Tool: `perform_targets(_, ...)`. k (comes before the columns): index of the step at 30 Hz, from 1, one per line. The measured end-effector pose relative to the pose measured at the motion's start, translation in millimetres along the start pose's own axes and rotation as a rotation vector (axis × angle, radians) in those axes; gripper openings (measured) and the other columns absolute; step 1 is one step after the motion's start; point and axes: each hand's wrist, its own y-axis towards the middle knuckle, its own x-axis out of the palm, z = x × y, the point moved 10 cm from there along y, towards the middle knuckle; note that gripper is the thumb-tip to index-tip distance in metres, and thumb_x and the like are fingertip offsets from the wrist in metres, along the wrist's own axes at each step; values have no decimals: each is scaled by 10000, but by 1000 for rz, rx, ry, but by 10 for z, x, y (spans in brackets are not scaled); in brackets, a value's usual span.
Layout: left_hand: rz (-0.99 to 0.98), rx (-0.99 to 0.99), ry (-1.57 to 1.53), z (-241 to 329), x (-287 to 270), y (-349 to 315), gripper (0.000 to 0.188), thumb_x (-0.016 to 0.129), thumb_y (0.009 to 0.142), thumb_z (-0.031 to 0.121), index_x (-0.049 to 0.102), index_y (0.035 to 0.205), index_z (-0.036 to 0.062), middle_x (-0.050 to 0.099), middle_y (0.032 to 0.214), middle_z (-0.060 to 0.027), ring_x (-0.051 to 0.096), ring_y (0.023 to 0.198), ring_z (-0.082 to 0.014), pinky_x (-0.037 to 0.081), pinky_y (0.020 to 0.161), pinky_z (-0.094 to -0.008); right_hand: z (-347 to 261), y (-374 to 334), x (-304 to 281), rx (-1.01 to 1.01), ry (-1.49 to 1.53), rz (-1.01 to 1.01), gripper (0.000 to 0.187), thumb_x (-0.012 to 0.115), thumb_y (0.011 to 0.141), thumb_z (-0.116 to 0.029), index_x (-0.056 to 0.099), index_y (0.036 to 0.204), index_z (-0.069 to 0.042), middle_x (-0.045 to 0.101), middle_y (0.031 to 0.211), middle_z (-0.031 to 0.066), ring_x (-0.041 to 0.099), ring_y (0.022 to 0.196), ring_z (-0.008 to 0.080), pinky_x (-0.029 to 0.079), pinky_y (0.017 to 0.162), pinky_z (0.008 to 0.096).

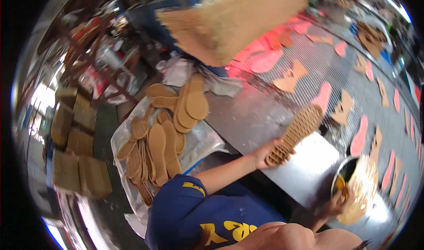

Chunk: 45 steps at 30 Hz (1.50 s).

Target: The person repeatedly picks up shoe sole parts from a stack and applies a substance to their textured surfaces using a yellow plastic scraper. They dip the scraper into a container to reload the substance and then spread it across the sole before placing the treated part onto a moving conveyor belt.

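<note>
My left hand point(273, 154) is wrapped around the heel end of a tan shoe sole point(298, 130), held tilted above the metal table with its treaded face showing. My right hand point(341, 204) is closed at the near side of a round metal pot point(336, 174) whose right side is covered with glossy amber glue point(364, 190). A yellow piece point(340, 182) shows at the fingertips, inside the pot's rim; its kind is too small to tell. To the left, many more tan soles point(157, 153) lie heaped on a pale plastic sheet.
A mesh conveyor belt point(304, 62) on the right carries pink insoles point(360, 135) and tan cut pieces point(342, 107) in rows. Over its far end stands a cardboard-covered hood point(234, 24) with red light beneath. Cardboard boxes point(84, 170) stack at the left. A pale cloth point(225, 85) lies behind the soles.
</note>
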Motion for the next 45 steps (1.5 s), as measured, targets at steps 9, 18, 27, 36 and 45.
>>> perform_targets(9,40,135,-61,170,-26,-74,543,594,917,420,510,1303,47,623,1108,-181,615,843,-255,501,663,-369,-78,192,-38,213,118,118,166,585,913,27,595,1078,8,586,1064,97,567,997,188,447,914,305)
perform_targets(18,-11,66,-11,117,75,-42,502,584,926,366,510,1310,50,617,1096,-191,571,854,-247,483,649,-345,-290,247,-63,102,-184,97,140,646,832,34,629,970,18,626,961,147,599,920,268,469,842,339)
perform_targets(27,40,111,-34,66,-75,-13,538,573,919,407,496,1314,51,614,1100,-186,569,825,-241,480,623,-352,-404,361,-39,3,-238,49,191,671,770,64,643,946,-3,634,903,154,609,898,311,481,810,358)
perform_targets(36,-116,66,60,13,157,-15,634,545,931,508,452,1319,15,610,1060,-201,614,736,-258,492,568,-350,-474,315,-131,-75,-187,172,183,690,740,63,652,904,-9,635,850,139,612,858,306,487,754,351)
perform_targets(45,-136,-75,318,-267,127,-78,667,417,959,527,404,1366,-2,557,1196,-281,655,824,-345,559,630,-406,-49,178,-212,222,93,251,102,647,864,1,625,963,-1,621,865,93,603,796,168,483,745,299)
